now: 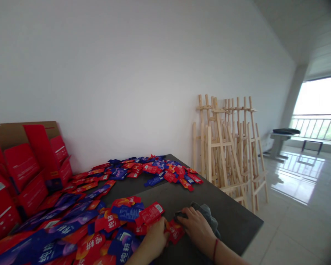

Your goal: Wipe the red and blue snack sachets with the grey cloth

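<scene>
Left grip [156, 237] clenched on red foil sachet [176, 232], right grip [195, 226] closed over grey cloth [206, 217]; sachet pile [71, 224] left of both grips could be scattered across the desk [228, 224] if snagged by the cloth

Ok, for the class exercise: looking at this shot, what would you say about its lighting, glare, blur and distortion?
In the head view, the window is blown out to white, and its light leaves a bright glare on the polished floor tiles. The wide lens bends straight lines such as the dark table's edge, the corners darken, and the right hand looks only mildly soft.
</scene>
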Tool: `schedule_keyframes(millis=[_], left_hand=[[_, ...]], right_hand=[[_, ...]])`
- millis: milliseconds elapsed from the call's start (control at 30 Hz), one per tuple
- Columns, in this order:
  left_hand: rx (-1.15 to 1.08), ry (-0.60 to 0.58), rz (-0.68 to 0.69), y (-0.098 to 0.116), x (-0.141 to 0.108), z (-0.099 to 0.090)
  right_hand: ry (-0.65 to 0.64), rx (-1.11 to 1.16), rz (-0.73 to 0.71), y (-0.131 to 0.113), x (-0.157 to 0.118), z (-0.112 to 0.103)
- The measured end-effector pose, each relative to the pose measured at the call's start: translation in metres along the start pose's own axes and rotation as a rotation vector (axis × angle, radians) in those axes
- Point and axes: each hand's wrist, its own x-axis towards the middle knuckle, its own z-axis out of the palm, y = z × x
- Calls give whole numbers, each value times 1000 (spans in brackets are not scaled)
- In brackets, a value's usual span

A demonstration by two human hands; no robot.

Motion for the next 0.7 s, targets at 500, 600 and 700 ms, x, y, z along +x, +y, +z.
schedule_keyframes(millis=[500,600,700], left_hand=[[-109,-27,15,-2,7,7],[-133,-26,40,-2,7,7],[-137,-34,48,-4,6,7]], right_hand=[[18,30,-131,-12,-4,-2],[-9,13,-250,-28,-9,9],[-33,3,-167,-28,-9,7]])
